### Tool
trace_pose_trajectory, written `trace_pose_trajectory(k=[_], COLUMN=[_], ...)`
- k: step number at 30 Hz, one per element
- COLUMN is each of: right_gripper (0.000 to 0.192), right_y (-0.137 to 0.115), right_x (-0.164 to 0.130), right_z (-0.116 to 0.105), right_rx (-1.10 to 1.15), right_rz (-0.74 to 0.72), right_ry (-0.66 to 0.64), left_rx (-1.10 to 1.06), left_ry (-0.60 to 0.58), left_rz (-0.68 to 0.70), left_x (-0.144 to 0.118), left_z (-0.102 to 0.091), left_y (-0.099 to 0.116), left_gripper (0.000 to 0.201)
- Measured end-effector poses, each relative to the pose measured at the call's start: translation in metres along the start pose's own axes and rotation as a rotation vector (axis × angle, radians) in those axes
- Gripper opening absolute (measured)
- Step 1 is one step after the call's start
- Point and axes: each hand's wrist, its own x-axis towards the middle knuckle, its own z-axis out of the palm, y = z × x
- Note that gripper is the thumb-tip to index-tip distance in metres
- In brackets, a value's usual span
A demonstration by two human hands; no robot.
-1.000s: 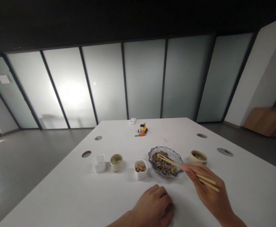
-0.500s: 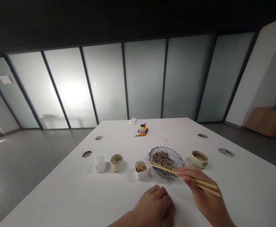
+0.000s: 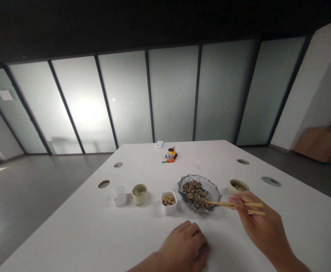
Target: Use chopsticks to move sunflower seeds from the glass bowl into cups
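My right hand (image 3: 257,215) grips a pair of wooden chopsticks (image 3: 220,203), pointing left. Their tips are over the right edge of a heap of sunflower seeds (image 3: 195,192) in a scalloped glass dish (image 3: 213,189). Whether anything is pinched between the tips is too small to tell. Just behind my right hand stands a beige ceramic bowl (image 3: 231,187), partly covered by the fingers, with some pieces inside. My left hand (image 3: 184,245) rests loosely curled on the table, with nothing visible in it. In front of it is a square white cup (image 3: 168,210) of pale nuts (image 3: 168,200).
Left of the nuts stand a beige cup (image 3: 139,197) and a white square container (image 3: 118,198). Farther back on the white table (image 3: 77,223) lie a toy carrot (image 3: 169,161), a yellow toy vehicle (image 3: 171,153) and a white device (image 3: 159,144). Several round cable holes dot the tabletop.
My right hand has moved right with the chopsticks, their tips going from the white nut cup to the seed dish's right side. My left hand stays in place.
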Motion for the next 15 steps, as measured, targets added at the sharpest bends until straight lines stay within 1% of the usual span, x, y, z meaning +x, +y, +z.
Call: trace_pose_trajectory(k=[3, 7, 10, 15], right_gripper=[0.041, 0.036, 0.032, 0.028], right_y=[0.0011, 0.0048, 0.0043, 0.0006], right_x=[-0.0038, -0.0065, -0.0054, -0.0041], right_z=[0.0040, 0.0056, 0.0043, 0.0023], right_rx=[0.004, 0.028, 0.030, 0.025], right_rz=[0.019, -0.019, -0.043, -0.028], right_ry=[-0.047, -0.073, -0.043, 0.021], left_rx=[-0.003, -0.009, 0.000, 0.010], left_ry=[-0.001, -0.003, 0.007, 0.019], left_rz=[-0.008, -0.004, -0.004, 0.019], left_x=[0.0003, 0.0000, 0.0000, 0.0000], left_z=[0.0012, 0.0024, 0.0022, 0.0005], left_y=[0.0005, -0.0007, -0.0012, 0.0000], left_gripper=[0.009, 0.012, 0.012, 0.012])
